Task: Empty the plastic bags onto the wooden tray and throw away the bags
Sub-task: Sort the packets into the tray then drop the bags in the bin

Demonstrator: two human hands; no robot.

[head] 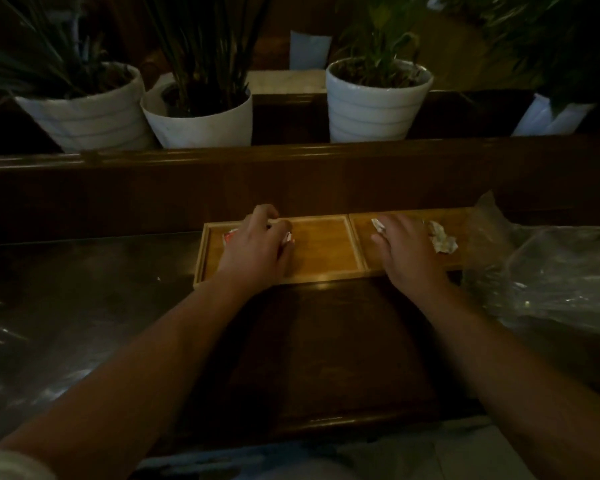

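Note:
A two-compartment wooden tray [321,249] lies on the dark table. My left hand [257,245] rests in the left compartment, fingers curled over small red-and-white packets [289,238]. Over the right compartment, my right hand [407,252] pinches a small white packet [378,226]. A crumpled whitish wrapper [442,237] lies in the right compartment just right of that hand. Clear plastic bags [548,271] are heaped at the tray's right end.
A wooden ledge [291,161] runs behind the tray, with white plant pots [374,102] [201,119] [84,112] standing beyond it. More clear plastic [32,375] covers the table at the left. The table's near edge [309,424] is close to my body.

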